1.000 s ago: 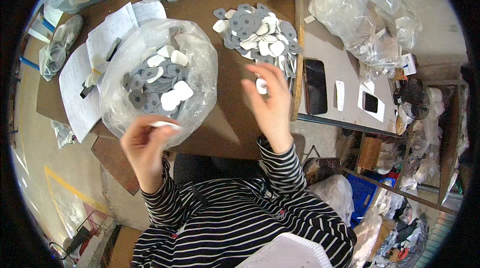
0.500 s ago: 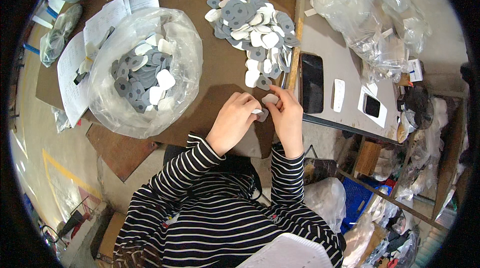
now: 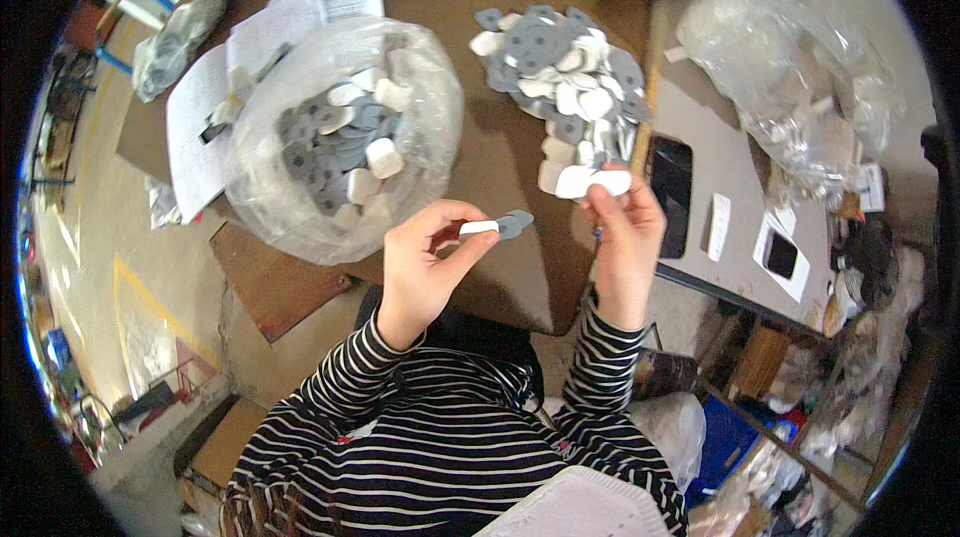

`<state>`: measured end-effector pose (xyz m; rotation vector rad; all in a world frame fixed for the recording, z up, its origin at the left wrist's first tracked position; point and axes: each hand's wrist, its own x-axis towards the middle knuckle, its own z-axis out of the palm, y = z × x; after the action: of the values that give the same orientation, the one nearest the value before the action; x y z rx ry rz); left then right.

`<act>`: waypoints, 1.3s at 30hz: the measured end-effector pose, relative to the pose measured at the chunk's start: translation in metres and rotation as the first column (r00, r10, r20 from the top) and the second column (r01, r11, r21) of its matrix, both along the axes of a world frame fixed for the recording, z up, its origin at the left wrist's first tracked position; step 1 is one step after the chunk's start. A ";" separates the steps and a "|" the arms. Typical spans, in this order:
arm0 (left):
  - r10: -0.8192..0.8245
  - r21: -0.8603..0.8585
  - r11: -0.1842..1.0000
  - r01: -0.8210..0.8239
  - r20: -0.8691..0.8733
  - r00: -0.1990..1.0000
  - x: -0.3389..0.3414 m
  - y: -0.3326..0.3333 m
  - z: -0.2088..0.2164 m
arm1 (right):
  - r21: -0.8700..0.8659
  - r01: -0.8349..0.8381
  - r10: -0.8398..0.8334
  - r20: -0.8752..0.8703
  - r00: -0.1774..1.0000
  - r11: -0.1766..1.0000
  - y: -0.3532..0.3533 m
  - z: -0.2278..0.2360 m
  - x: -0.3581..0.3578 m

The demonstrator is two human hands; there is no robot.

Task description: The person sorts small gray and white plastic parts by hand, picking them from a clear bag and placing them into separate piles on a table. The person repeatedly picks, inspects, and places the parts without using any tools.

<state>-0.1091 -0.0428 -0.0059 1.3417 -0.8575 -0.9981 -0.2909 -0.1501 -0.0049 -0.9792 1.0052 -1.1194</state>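
My left hand (image 3: 422, 262) pinches flat rounded pads between thumb and fingers, a white one (image 3: 478, 229) and a grey one (image 3: 515, 223) that sticks out to the right. How many lie together there I cannot tell. Over by the loose pile, my right hand (image 3: 630, 237) grips a white pad (image 3: 607, 182) between thumb and forefinger, beside another white pad (image 3: 572, 183). Grey and white pads are heaped in the pile (image 3: 575, 72) on the brown table. To the left stands an open clear plastic bag (image 3: 432, 172) partly filled with the same pads.
Papers (image 3: 200, 137) lie left of the bag. A black phone (image 3: 668, 199) rests on the grey table at right, near a white strip (image 3: 718, 227) and a white card with a dark square (image 3: 782, 255). Clear plastic bags (image 3: 800, 87) crowd the back right. A blue crate (image 3: 728, 442) sits below.
My hands have come apart: the left moved leftward with its pads, the right moved rightward toward the pile with a white pad. The whole view has shifted, moving the table rightward in the picture.
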 end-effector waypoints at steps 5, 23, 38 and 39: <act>0.233 -0.075 0.967 -0.244 -0.137 0.963 0.047 0.016 0.031 | -0.206 -0.268 0.266 -0.041 0.963 0.941 -0.022 0.061 0.061; 0.427 -0.095 0.890 -0.445 -0.163 0.889 0.095 0.042 0.020 | -0.299 -0.751 0.607 -0.451 0.655 0.588 0.010 0.049 0.163; 0.470 -0.121 0.871 -0.475 -0.068 0.880 0.100 0.059 0.022 | -0.279 -0.457 -0.004 -0.857 0.516 0.845 -0.039 -0.013 0.043; 0.440 -0.114 0.889 -0.443 -0.055 0.896 0.098 0.057 0.023 | -0.294 -0.482 -0.034 -0.878 0.477 0.825 -0.032 -0.017 0.032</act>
<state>-0.0111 0.0144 0.0171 1.3337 -0.5441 -0.5940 -0.2593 -0.1818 -0.0223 -2.2132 1.3059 -0.5942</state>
